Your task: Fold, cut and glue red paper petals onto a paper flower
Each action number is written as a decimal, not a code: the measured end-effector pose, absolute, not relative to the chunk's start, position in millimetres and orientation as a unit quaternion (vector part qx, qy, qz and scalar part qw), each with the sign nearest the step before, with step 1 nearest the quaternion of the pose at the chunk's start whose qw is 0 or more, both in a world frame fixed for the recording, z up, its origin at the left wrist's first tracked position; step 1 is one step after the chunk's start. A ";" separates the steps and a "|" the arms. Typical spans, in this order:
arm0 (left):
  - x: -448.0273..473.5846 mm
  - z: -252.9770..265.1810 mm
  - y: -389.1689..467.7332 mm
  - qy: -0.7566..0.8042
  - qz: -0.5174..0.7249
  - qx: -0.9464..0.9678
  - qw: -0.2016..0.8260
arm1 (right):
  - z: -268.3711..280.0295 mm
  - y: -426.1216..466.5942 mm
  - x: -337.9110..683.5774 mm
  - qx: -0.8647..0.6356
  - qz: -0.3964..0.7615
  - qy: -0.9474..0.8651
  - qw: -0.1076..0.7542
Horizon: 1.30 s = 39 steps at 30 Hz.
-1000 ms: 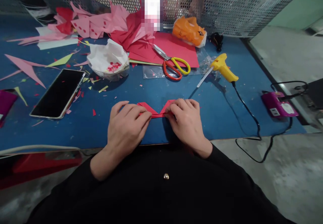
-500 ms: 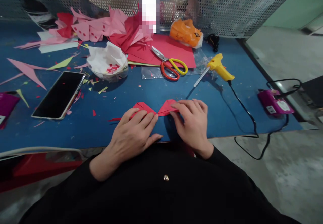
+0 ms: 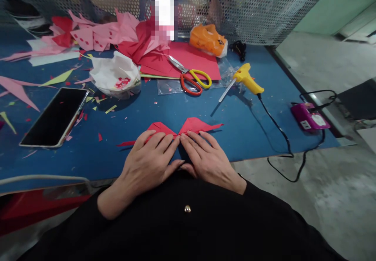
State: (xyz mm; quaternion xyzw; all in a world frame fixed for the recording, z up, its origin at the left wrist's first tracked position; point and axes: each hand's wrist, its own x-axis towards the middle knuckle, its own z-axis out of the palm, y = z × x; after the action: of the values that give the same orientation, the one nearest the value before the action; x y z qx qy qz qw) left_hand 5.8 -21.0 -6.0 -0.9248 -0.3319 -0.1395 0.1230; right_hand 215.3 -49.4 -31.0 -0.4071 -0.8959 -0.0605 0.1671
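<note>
A folded red paper piece (image 3: 192,125) lies on the blue tabletop near its front edge, with two raised lobes and a thin pointed end on each side. My left hand (image 3: 149,155) rests over its left half, fingers stretched out flat and pressing its lower edge. My right hand (image 3: 205,155) lies over the right half in the same way, fingers extended along the paper's lower edge. The fingertips of both hands nearly meet at the notch in the middle. Part of the paper is hidden under the fingers.
Beyond the hands lie scissors (image 3: 195,81) on red paper sheets (image 3: 176,61), and a yellow glue gun (image 3: 248,78) wired to a purple power box (image 3: 310,118). To the left are a phone (image 3: 55,116), a scrap-filled bowl (image 3: 116,77) and pink paper cutouts (image 3: 94,35). An orange packet (image 3: 208,39) stands behind.
My right hand has let go of the paper's right lobe and moved left, laying its fingers flat beside my left hand. The right pointed end is now uncovered. The view has shifted slightly right.
</note>
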 end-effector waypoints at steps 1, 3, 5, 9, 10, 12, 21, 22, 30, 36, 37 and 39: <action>6.0 -5.8 -21.1 -0.332 -0.140 -0.925 0.123 | -30.8 -49.6 214.9 -0.409 -0.066 -0.894 0.168; 6.1 -5.7 -21.2 -0.332 -0.144 -0.924 0.125 | -29.4 -51.2 215.6 -0.422 -0.079 -0.887 0.170; 5.8 -5.8 -21.5 -0.333 -0.147 -0.923 0.123 | -27.2 -53.3 217.8 -0.439 -0.088 -0.879 0.163; 5.0 -5.7 -22.1 -0.337 -0.148 -0.923 0.116 | -24.3 -57.6 225.8 -0.472 -0.104 -0.864 0.141; 4.9 -5.6 -22.2 -0.337 -0.149 -0.923 0.115 | -24.2 -58.5 228.3 -0.481 -0.109 -0.859 0.139; 5.0 -5.2 -22.1 -0.335 -0.152 -0.922 0.118 | -24.7 -60.4 233.6 -0.500 -0.117 -0.846 0.140; 5.4 -4.1 -22.6 -0.333 -0.151 -0.922 0.127 | -28.4 -64.4 258.5 -0.574 -0.141 -0.794 0.143; 5.3 -4.2 -22.9 -0.332 -0.152 -0.922 0.128 | -28.6 -65.1 258.9 -0.577 -0.141 -0.792 0.142; 6.6 -7.9 -27.6 -0.338 -0.150 -0.920 0.128 | -23.0 -62.4 231.8 -0.499 -0.078 -0.838 0.208; 2.5 -14.0 -35.6 -0.346 -0.176 -0.913 0.126 | -29.2 -49.8 215.2 -0.431 -0.037 -0.884 0.177; 1.6 -14.9 -36.8 -0.348 -0.178 -0.912 0.125 | -30.0 -49.7 215.0 -0.432 -0.041 -0.883 0.177; -0.5 -16.4 -39.1 -0.353 -0.180 -0.909 0.131 | -30.7 -50.6 215.6 -0.433 -0.048 -0.883 0.176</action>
State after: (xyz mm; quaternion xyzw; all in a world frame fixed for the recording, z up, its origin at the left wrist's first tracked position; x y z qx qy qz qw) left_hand -0.5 -39.1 -16.4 -0.9087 -0.3532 -0.1796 0.1311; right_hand 215.6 -50.6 -30.7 -0.4328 -0.8828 -0.0480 0.1761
